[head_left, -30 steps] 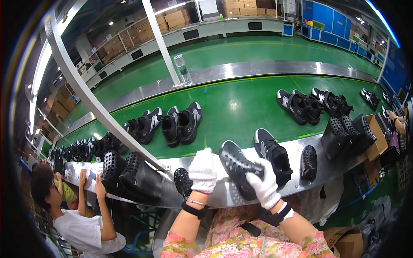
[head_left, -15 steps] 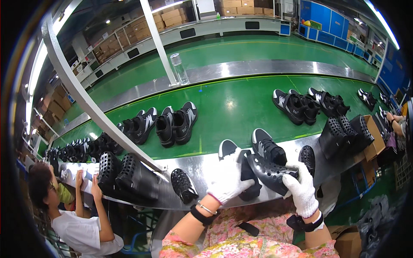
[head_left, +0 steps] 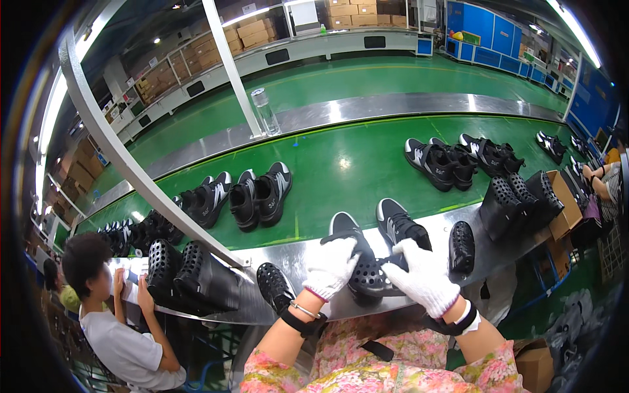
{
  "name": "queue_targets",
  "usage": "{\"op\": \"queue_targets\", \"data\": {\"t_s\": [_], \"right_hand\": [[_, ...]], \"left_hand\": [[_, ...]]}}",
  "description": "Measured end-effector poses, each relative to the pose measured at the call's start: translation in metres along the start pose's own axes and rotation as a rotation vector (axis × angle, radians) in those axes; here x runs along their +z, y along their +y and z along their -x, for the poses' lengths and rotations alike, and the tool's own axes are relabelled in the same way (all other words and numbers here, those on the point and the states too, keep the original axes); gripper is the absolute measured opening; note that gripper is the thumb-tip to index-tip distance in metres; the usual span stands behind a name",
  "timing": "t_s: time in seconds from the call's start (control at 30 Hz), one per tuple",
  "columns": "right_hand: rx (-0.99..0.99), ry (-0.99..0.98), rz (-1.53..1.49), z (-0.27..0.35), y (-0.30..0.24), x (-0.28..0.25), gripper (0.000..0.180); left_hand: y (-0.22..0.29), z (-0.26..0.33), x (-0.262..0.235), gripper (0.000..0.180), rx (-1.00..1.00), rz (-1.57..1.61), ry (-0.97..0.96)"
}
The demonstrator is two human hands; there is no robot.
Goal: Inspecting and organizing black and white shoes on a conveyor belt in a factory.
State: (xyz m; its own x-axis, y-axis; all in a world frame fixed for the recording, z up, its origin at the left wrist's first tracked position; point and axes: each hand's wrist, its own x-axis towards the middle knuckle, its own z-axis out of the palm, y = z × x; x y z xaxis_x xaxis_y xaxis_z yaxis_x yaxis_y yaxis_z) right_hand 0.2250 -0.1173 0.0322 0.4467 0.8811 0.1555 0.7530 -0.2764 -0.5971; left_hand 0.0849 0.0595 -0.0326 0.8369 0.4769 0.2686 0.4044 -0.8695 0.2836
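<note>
Both my hands wear white knit gloves above the metal bench edge. My left hand is closed on the collar side of a black sneaker with a pale toe, its toe pointing away from me. My right hand is closed on the end of a black perforated shoe tree, which lies crosswise near that sneaker's heel. The sneaker's opening is mostly hidden by glove and shoe tree. A matching sneaker stands to the right, just beyond my right fingers. Other perforated shoe trees lie left and right.
Tall black perforated forms stand at left, with more at right by a cardboard box. Sneaker pairs line the green surface. A white post rises at left. A co-worker sits there. A bottle stands farther back.
The shoe tree has swung from pointing up-left to lying crosswise near the left sneaker. My right hand has moved left with it; my left hand has shifted slightly up toward the sneaker's collar.
</note>
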Motion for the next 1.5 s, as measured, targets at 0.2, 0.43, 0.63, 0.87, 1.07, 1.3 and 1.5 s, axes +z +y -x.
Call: {"op": "queue_targets", "data": {"t_s": [0.2, 0.43, 0.63, 0.87, 1.07, 1.3, 1.5], "right_hand": [[0.084, -0.021, -0.047, -0.017, -0.004, -0.009, 0.04], [-0.093, 0.099, 0.192, -0.027, -0.005, 0.07, 0.049], [-0.066, -0.284, -0.071, -0.038, -0.013, 0.038, 0.062], [0.108, -0.2, -0.066, -0.048, -0.002, 0.075, 0.052], [0.119, -0.161, -0.18, -0.042, 0.016, 0.09, 0.047], [0.192, -0.068, -0.748, -0.041, 0.034, 0.074, 0.038], [0.055, -0.132, -0.653, -0.053, 0.037, 0.081, 0.03]], "left_hand": [[-0.01, 0.005, -0.008, 0.028, -0.015, 0.056, -0.026], [-0.003, -0.004, -0.006, 0.026, -0.046, 0.196, 0.001], [-0.017, 0.013, -0.018, 0.025, -0.103, 0.369, -0.02], [-0.001, 0.016, -0.006, 0.027, 0.122, 0.294, 0.118], [0.003, 0.029, -0.012, 0.037, 0.119, 0.099, 0.162], [0.005, 0.03, 0.024, 0.047, -0.029, 0.213, 0.246], [-0.019, 0.033, 0.038, 0.042, 0.081, 0.332, 0.163]]}}
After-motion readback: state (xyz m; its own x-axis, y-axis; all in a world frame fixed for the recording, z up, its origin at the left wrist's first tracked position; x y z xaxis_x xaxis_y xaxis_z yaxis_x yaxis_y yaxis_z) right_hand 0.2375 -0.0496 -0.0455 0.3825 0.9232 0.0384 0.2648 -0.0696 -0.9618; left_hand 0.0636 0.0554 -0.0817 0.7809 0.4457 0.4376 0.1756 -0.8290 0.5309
